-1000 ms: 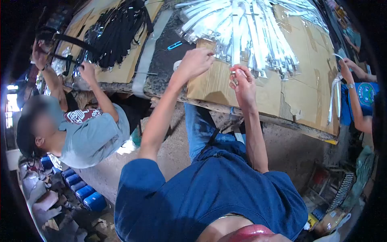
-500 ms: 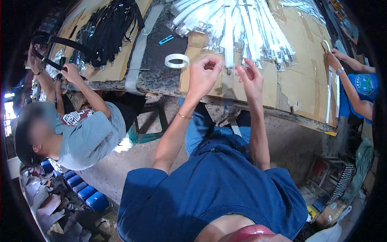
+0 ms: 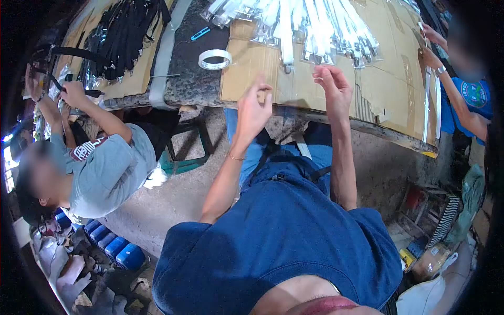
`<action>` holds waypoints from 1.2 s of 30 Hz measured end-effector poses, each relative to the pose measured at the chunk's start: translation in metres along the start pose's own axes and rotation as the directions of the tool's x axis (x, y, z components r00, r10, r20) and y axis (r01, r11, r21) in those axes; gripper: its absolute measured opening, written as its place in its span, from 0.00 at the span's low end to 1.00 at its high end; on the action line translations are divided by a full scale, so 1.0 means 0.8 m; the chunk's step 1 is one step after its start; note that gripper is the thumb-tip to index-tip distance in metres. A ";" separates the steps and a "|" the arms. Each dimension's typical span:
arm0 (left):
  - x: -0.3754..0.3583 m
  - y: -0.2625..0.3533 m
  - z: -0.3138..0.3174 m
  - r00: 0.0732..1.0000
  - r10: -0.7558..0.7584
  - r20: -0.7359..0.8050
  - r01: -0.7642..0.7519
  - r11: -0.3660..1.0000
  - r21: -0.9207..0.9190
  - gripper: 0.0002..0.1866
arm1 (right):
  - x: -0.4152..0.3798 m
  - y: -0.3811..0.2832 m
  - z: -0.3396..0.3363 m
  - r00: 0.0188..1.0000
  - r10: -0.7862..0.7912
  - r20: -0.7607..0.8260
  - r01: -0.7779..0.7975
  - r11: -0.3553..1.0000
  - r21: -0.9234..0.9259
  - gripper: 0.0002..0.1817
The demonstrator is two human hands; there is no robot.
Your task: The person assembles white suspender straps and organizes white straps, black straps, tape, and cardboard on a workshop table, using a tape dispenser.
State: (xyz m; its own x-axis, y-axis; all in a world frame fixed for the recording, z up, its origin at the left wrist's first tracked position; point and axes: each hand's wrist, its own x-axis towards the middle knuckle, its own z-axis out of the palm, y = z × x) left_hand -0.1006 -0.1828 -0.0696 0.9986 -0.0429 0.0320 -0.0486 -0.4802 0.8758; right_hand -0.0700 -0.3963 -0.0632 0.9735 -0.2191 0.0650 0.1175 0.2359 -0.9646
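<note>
My left hand (image 3: 253, 109) hovers over the near edge of the cardboard sheet (image 3: 310, 86) on the table, fingers apart, holding nothing. A little to its right, my right hand (image 3: 333, 90) is raised with loose, spread fingers, also empty. Just beyond both hands lies a fan of white straps in clear sleeves (image 3: 307, 23); one strap with a metal end (image 3: 286, 52) points toward me between my hands. A roll of clear tape (image 3: 215, 59) sits on the dark tabletop to the left of my left hand.
A person in a grey shirt (image 3: 107, 168) sits at left, handling black straps (image 3: 123, 31). Another person's hands (image 3: 431, 50) at right hold white straps. A small blue tool (image 3: 200, 33) lies beyond the tape. Blue containers (image 3: 118, 249) stand on the floor.
Both my hands drew back toward me from the white straps and opened. My left hand moved off the tape roll, which now lies uncovered. The view shifted down the table.
</note>
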 end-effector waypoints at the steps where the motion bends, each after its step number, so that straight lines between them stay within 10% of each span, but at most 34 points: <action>1: -0.005 -0.011 0.000 1.000 -0.006 0.004 0.006 1.000 0.000 0.30 | -0.004 0.001 -0.010 1.000 0.007 -0.002 -0.007 1.000 -0.002 0.10; 3: -0.010 -0.030 0.004 0.860 0.466 0.208 -0.500 0.685 0.530 0.37 | -0.011 0.000 -0.025 0.996 0.075 0.056 -0.075 0.997 0.008 0.13; 10: 0.001 -0.080 0.025 0.663 0.625 0.412 -0.743 0.617 0.260 0.25 | -0.026 0.016 -0.062 0.990 0.138 0.019 -0.136 0.988 -0.073 0.20; 21: -0.043 -0.049 -0.005 0.671 0.674 0.310 -0.736 0.658 0.161 0.16 | 0.029 0.005 -0.092 0.998 0.025 0.056 -0.005 0.946 -0.325 0.26; 23: -0.055 -0.049 -0.013 0.718 0.615 0.327 -0.687 0.701 0.191 0.18 | 0.062 0.003 -0.111 0.968 -0.251 -0.017 0.158 0.657 -0.737 0.31; 27: -0.060 -0.049 -0.013 0.758 0.581 0.298 -0.644 0.741 0.192 0.17 | 0.103 0.019 -0.143 0.979 -0.192 -0.067 0.065 0.609 -0.791 0.40; 29: -0.058 -0.046 -0.013 0.764 0.582 0.280 -0.638 0.747 0.188 0.17 | 0.094 0.003 -0.136 0.988 0.127 -0.083 -0.150 0.724 -0.673 0.45; 33: -0.062 -0.048 -0.006 0.780 0.573 0.252 -0.617 0.771 0.160 0.18 | 0.080 0.017 -0.157 0.993 0.104 -0.054 -0.110 0.675 -0.729 0.47; 36: -0.054 -0.007 -0.020 0.765 0.526 0.371 -0.601 0.791 0.117 0.17 | 0.088 0.028 -0.167 0.966 -0.258 0.034 0.164 0.502 -0.849 0.48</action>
State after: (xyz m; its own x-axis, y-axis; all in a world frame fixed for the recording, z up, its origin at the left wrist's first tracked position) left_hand -0.1427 -0.1641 -0.0677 0.7303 -0.6103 0.3069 -0.6408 -0.4563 0.6174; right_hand -0.0247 -0.5328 -0.1145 0.9165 -0.2399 0.3201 0.0524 -0.7213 -0.6906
